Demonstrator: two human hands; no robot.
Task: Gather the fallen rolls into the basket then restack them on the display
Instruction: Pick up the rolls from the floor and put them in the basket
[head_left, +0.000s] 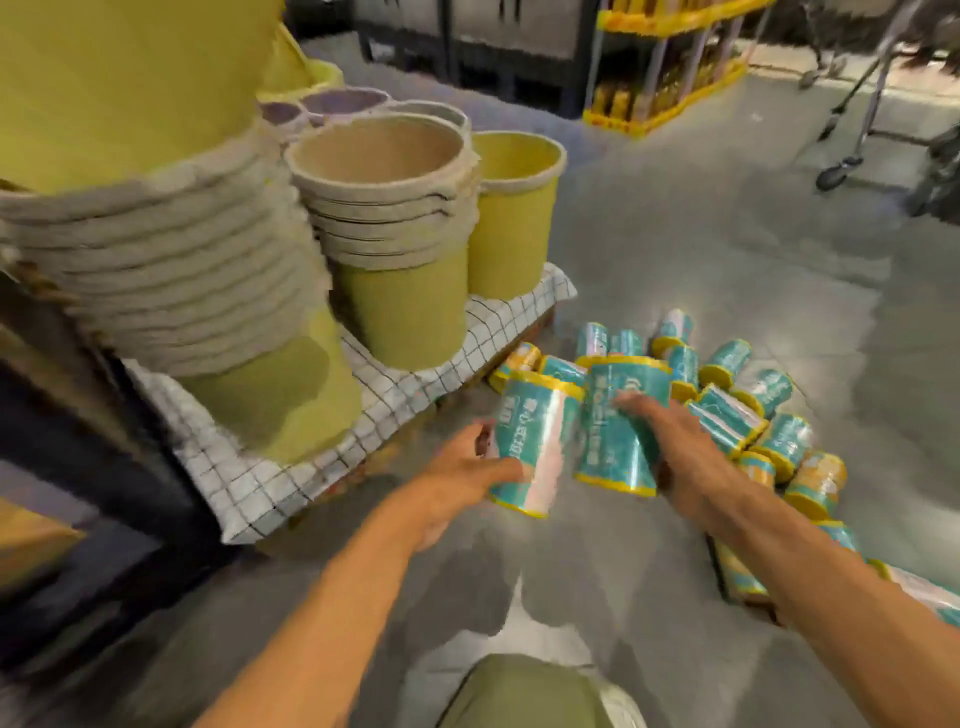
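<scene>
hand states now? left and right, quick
Left hand: closed around a teal roll.
Right hand: closed around a second teal roll, fingers lying across it.

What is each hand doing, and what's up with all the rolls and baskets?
Left hand: grips the left roll.
Right hand: grips the right roll.
Fallen rolls: lying jumbled on the floor.
Baskets: upright, nested in stacks, top one empty.
Checked cloth: spread under the baskets.
</scene>
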